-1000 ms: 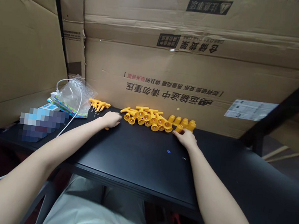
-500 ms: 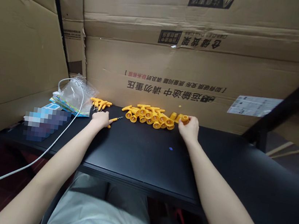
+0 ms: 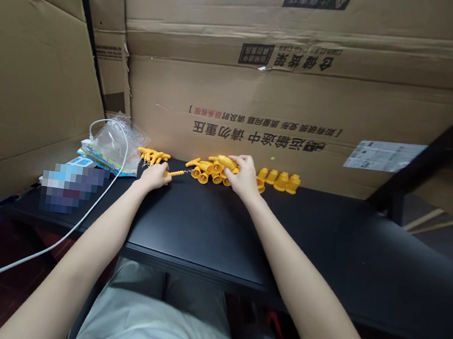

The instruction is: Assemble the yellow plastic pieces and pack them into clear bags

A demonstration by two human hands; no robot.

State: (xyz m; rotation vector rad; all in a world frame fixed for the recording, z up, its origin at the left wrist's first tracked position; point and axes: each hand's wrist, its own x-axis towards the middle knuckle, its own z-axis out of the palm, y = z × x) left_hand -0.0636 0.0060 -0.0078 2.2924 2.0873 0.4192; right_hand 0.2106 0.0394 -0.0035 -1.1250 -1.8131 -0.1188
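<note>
A yellow corkscrew is held in the left hand, above the left part of the black tabletop, with its shaft and metal spiral pointed toward the right end; its handle is gripped by the curled fingers, largely hidden by them. A yellow cup is pinched between the thumb and fingers of the right hand near the far edge, at a cluster of yellow cups and handles; whether that cluster is touched by it cannot be told. More yellow handles with spirals are piled by the far edge, just beyond the left hand; upright yellow cups are lined up right of the cluster; toward the left end, a clear plastic bag is crossed by a white cable.
</note>
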